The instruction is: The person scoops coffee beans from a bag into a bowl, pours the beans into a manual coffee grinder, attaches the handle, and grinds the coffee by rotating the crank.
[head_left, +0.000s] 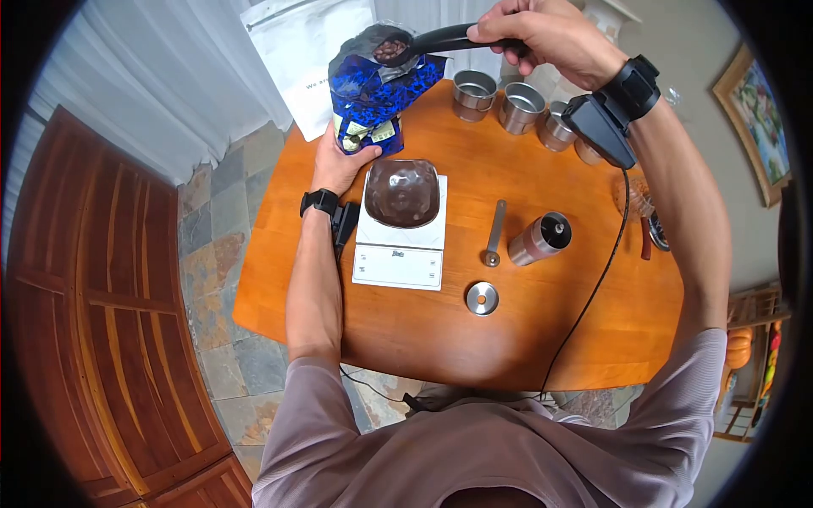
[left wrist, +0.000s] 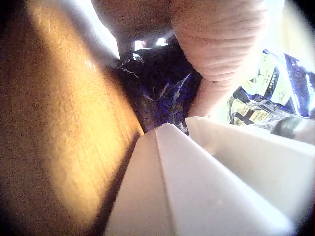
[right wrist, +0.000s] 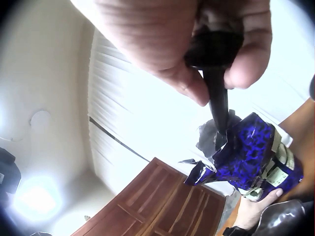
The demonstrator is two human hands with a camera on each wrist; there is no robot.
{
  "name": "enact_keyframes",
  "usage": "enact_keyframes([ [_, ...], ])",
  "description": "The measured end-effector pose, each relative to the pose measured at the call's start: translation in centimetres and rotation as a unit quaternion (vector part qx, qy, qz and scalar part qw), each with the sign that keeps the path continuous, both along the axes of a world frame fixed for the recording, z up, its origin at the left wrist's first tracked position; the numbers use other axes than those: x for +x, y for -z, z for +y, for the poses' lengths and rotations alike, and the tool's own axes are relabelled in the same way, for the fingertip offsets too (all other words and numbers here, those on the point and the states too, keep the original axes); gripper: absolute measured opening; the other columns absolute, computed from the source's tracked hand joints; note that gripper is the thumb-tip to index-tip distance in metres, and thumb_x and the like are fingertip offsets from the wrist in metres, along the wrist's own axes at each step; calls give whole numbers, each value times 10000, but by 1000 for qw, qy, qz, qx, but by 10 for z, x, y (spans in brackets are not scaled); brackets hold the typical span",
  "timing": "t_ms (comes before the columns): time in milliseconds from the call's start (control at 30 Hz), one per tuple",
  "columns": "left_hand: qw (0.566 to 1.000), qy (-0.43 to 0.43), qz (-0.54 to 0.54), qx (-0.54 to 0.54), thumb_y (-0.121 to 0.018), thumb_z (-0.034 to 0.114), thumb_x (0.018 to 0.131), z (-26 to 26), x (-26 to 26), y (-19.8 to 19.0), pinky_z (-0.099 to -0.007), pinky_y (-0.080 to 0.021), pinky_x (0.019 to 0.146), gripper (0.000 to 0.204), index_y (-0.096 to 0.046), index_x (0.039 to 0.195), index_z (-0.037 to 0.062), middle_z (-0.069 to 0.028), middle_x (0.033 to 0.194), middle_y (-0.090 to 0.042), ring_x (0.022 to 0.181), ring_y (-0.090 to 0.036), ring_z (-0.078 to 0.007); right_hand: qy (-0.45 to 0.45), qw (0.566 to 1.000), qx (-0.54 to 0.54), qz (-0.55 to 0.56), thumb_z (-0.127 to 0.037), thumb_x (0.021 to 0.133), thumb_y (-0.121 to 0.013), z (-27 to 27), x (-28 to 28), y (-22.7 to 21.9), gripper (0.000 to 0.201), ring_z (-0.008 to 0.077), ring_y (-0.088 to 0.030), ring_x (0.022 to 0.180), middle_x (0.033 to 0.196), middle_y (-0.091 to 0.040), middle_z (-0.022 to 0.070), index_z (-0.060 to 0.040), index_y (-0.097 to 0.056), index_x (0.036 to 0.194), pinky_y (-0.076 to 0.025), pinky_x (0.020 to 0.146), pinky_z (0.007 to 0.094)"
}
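Note:
In the head view my right hand [head_left: 533, 34] grips the handle of a black scoop [head_left: 440, 39]. Coffee beans [head_left: 390, 51] lie in its bowl, which is at the open mouth of a blue foil coffee bag [head_left: 368, 93]. My left hand [head_left: 340, 161] holds that bag low down, thumb across its front. Just below the bag, a dark brown bowl [head_left: 402, 195] sits on a white scale [head_left: 398, 267]. The right wrist view shows the scoop's handle [right wrist: 215, 93] between thumb and fingers, its far end hidden by the bag's torn rim.
Several metal cups [head_left: 475, 95] line the table's far edge. Right of the scale are a small metal spoon [head_left: 495, 233], a hand grinder [head_left: 542, 238] and a metal ring [head_left: 482, 298]. A white pouch [head_left: 296, 51] stands behind the bag. A cable [head_left: 584, 315] hangs from my right wrist.

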State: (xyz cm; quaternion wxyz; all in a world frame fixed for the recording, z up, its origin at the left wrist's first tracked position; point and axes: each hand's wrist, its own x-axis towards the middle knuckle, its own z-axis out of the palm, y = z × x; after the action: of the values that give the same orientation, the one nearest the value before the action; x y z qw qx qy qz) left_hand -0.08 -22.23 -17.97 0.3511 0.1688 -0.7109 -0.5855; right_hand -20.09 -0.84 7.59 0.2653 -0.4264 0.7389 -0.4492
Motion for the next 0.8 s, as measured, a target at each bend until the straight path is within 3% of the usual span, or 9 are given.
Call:
enact_keyframes([
  [267,1000,-3,-1,7,-835,-55,752,1,0,-3,-330,-504,1026,717,-518,1390,34,-67,1258,-679,1148,-637,-162,-10,999,-31,-4,-71,907,-735,20,1,-1,123,105,-606,563,693,-673,68,52,-739,922,-499,481,224],
  [333,1000,-3,5,-8,-837,-49,754,0,0,-1,-332,-503,1028,717,-516,1390,31,-69,1259,-679,1153,-636,-164,37,998,-47,4,-84,914,-735,29,9,-4,123,103,-610,573,696,-676,62,39,-739,917,-499,486,221],
  [467,995,-51,-43,-73,-887,32,747,-2,2,-2,-341,-519,1006,708,-526,1355,16,-85,1246,-687,1140,-643,-172,-2,999,-51,14,-97,929,-730,50,8,-4,125,104,-615,571,691,-677,65,28,-737,936,-485,490,207],
  [500,998,-41,-28,-48,-892,42,749,-6,0,4,-338,-523,1000,696,-528,1342,6,-88,1237,-690,1136,-647,-174,-17,999,-37,-34,-107,907,-750,57,7,-6,127,103,-623,612,728,-691,72,14,-738,944,-499,519,242],
  [600,998,-35,-20,-56,-891,35,752,-8,0,7,-339,-533,1003,702,-521,1348,2,-93,1237,-690,1131,-655,-181,-110,993,-18,32,-169,924,-733,62,-3,18,137,97,-620,544,692,-668,22,-46,-743,865,-496,485,200],
  [633,998,-39,-21,-49,-891,35,752,-9,0,10,-339,-533,1003,702,-521,1348,2,-93,1237,-690,1131,-655,-181,-74,995,-41,54,-256,943,-761,64,5,32,213,-8,-550,527,682,-636,-34,-45,-749,923,-404,443,107],
  [800,1000,-18,0,-6,-889,35,760,-17,-4,19,-334,-546,1004,702,-518,1355,3,-94,1236,-690,1130,-658,-179,-54,996,64,6,-169,893,-775,55,21,61,221,32,-564,565,702,-645,-5,15,-728,1006,-426,470,170],
])
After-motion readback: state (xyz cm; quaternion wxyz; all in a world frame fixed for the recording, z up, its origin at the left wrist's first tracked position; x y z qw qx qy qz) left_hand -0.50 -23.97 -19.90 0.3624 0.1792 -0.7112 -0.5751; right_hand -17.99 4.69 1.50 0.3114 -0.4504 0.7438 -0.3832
